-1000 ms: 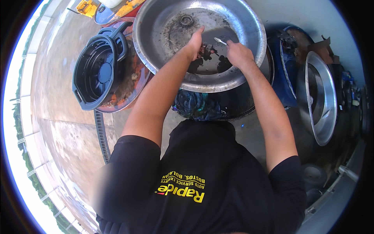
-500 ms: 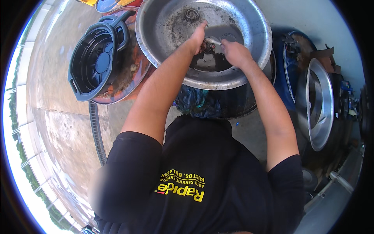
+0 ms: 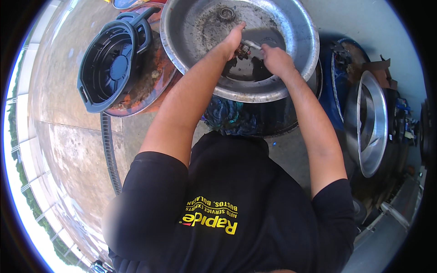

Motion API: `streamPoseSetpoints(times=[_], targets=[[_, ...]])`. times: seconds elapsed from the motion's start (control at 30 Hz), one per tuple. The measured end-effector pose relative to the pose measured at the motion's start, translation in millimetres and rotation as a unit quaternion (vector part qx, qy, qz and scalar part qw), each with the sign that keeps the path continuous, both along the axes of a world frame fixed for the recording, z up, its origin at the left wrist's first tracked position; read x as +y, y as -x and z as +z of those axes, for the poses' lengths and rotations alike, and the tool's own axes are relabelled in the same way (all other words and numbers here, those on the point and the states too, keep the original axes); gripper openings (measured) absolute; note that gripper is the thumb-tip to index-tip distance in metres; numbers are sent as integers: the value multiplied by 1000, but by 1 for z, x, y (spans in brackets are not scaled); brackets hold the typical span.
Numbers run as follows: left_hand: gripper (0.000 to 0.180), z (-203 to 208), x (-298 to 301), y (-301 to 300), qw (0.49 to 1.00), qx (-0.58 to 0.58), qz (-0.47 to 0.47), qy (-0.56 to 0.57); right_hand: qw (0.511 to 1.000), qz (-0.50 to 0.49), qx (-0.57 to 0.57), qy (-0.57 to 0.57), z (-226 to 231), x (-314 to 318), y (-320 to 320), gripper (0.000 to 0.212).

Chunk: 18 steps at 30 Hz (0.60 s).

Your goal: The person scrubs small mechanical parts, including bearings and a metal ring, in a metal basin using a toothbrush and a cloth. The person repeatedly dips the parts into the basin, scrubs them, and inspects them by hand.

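Over the wide metal basin (image 3: 296,38), both bare hands are at work, forearms coming in from below. Left hand (image 3: 233,42) grasps a small dark greasy part (image 3: 243,51), thumb pointing up and away from it; the undersides of the fingers are hidden, so exact finger placement can't be told. Right hand (image 3: 276,60) is clenched around a slim pale tool (image 3: 253,44), its far end pointing left and reaching the greasy part; too small to tell what kind of tip it has. Greasy part sits inside the basin's outline, above dark liquid (image 3: 241,72) pooled on the bottom; whether it touches the bottom can't be told. Round ring-shaped piece (image 3: 226,14) lies on the basin floor, farther from the person, apart from both hands. Basin rests above a dark drum (image 3: 277,119), with crumpled dark cloth-like material (image 3: 225,113) just below its near rim. To the left, a black drain pan (image 3: 93,98) sits tilted on a rusty reddish drum (image 3: 152,84). To the right, a blue drum (image 3: 331,98), a second metal basin (image 3: 381,141) standing on edge, and brown cardboard (image 3: 382,72) near it. Person wears a black shirt (image 3: 227,168).
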<state>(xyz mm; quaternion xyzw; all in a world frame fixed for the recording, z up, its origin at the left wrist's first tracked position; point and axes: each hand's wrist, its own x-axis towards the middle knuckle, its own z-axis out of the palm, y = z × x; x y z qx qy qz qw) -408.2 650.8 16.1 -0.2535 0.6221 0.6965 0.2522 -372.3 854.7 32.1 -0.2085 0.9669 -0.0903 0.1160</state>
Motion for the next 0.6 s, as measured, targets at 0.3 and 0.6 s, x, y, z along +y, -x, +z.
streamPoseSetpoints(times=[0.3,0.6], targets=[[70,32,11,-15,999,4,10,-34,999,-22,-28,-1,2,9,14,30],[70,33,7,-18,1000,16,-10,-23,998,24,-65,-11,7,3,10,32]])
